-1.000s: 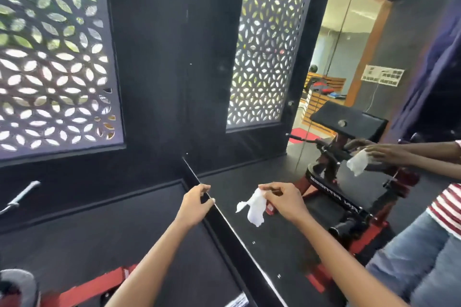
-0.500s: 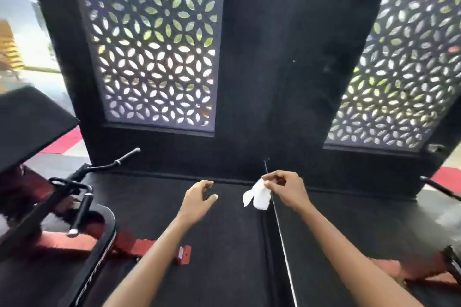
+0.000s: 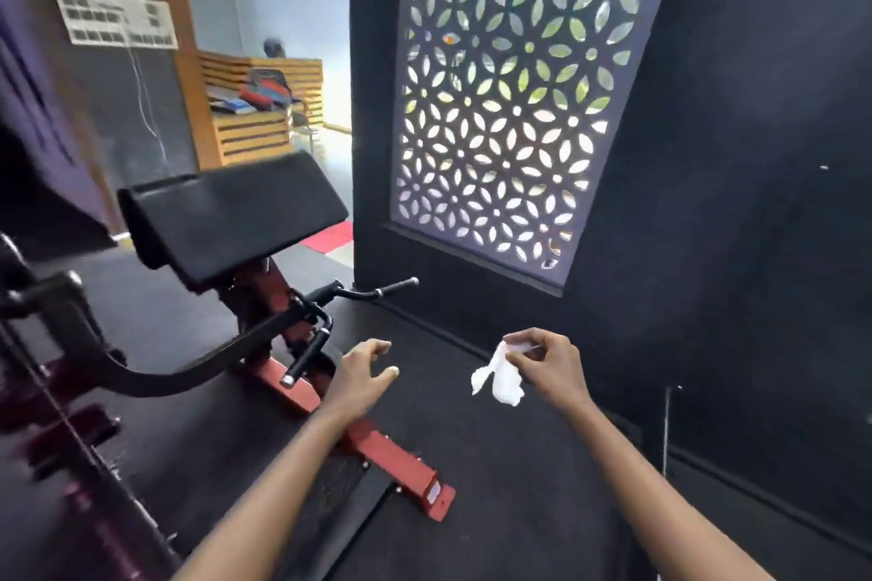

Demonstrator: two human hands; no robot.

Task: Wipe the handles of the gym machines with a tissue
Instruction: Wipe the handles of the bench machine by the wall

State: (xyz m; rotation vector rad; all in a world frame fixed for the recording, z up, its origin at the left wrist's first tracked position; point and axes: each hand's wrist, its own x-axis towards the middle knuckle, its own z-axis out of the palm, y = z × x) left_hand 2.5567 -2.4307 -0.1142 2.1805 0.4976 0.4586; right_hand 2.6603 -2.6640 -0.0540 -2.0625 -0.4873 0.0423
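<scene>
Head camera view, looking forward and down across a dark gym floor (image 3: 495, 462). Two bare forearms reach out from the bottom of the picture.

The right hand (image 3: 549, 366) is held out over the floor, palm down. Its thumb and curled fingers pinch a crumpled white tissue (image 3: 501, 377), which hangs from the fingertips and touches nothing else.

The left hand (image 3: 361, 375) holds nothing. Its fingers are loosely spread and slightly bent, the thumb out to the side. It hovers just beside the machine's nearest handle (image 3: 304, 356), a short black grip with a pale end cap, pointing down toward the floor. The hand is near the grip without touching it.

The gym machine (image 3: 264, 335) fills the left half of the view. It has a red frame, with a red foot running along the floor under the left forearm, and a wide black arm pad (image 3: 231, 215) tilted on top. A second handle (image 3: 377, 290), a thin black bar, sticks out to the right toward the wall.

Behind stands a black wall with a lattice screen (image 3: 509, 109) cut in a petal pattern, daylight showing through. To its left, an open doorway (image 3: 292, 61) shows a brighter room with wooden slatted furniture.
</scene>
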